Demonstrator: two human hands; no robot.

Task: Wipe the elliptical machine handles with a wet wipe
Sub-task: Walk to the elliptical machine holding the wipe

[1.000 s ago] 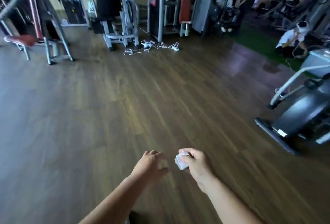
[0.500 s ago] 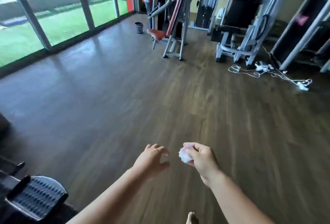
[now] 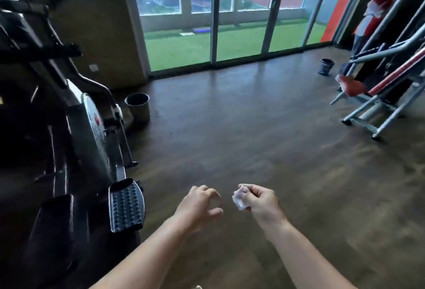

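Note:
A dark elliptical machine (image 3: 76, 113) fills the left side, with a studded foot pedal (image 3: 126, 204) low down and black handle bars (image 3: 39, 10) rising at the top left. My right hand (image 3: 259, 203) is closed around a crumpled white wet wipe (image 3: 239, 197) over the wooden floor. My left hand (image 3: 200, 206) hovers just left of it with fingers curled and apart, holding nothing. Both hands are well to the right of the machine and touch no part of it.
A metal bin (image 3: 138, 107) stands by the machine's front end near the wall. A small dark bucket (image 3: 326, 66) sits by the glass doors (image 3: 216, 19). A grey and red weight machine (image 3: 381, 86) stands at the right, with a person (image 3: 374, 19) behind it.
The view has swung left, bringing the elliptical machine and the glass doors into sight. My hands keep the same pose, the right one still holding the wipe.

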